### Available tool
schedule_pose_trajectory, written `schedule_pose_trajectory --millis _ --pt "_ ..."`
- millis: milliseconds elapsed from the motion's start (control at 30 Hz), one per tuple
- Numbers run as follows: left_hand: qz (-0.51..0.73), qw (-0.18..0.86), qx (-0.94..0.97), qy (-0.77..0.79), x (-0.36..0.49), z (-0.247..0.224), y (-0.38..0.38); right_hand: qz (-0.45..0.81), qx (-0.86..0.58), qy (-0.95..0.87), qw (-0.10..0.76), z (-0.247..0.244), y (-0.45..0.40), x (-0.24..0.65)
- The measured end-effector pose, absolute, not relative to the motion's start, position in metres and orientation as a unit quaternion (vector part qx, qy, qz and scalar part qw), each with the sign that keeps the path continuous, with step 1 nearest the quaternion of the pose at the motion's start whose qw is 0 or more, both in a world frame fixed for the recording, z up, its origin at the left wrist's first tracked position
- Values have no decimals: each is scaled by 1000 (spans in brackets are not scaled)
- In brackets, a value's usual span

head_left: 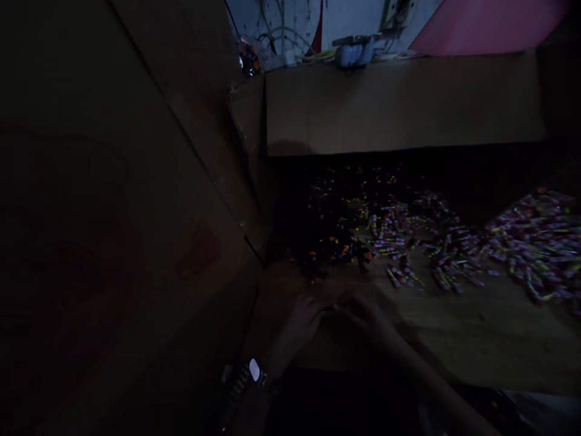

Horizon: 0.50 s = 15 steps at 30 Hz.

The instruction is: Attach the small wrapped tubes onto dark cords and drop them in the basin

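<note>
In dim light my left hand point(305, 315), a wristwatch point(255, 370) behind it, is low over the near part of the table. My right hand point(370, 318) faces it from the right. The fingers of both hands are closed and almost meet around a small dark piece, too dim to name. Just beyond them lies a heap of small black parts point(327, 242) with orange and yellow bits. To its right are many small tube-like pieces point(447, 260) in pink, white and yellow.
A cardboard flap point(403, 106) stands along the back of the wooden table point(481, 339). A tall brown panel point(181, 200) closes off the left side. A larger pile of colourful pieces point(544, 242) lies right. Behind are a blue object point(354, 54), cables and a pink sheet point(490, 27).
</note>
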<state>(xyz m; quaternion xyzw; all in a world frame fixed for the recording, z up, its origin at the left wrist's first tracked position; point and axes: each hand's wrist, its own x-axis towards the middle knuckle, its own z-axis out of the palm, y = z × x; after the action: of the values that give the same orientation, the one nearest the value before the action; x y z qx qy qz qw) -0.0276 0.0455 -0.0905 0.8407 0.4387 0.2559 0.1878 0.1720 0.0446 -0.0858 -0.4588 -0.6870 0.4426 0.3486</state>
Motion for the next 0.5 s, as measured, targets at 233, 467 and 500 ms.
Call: schedule_pose_trajectory --millis 233,467,500 --pt "279 182 845 418 -26 -95 42 403 -476 -724 294 -97 51 174" --pt "273 221 821 450 -29 -82 48 371 -509 -714 305 -88 53 176" --pt "273 214 807 478 -30 -76 55 364 -516 -711 309 -86 53 181"
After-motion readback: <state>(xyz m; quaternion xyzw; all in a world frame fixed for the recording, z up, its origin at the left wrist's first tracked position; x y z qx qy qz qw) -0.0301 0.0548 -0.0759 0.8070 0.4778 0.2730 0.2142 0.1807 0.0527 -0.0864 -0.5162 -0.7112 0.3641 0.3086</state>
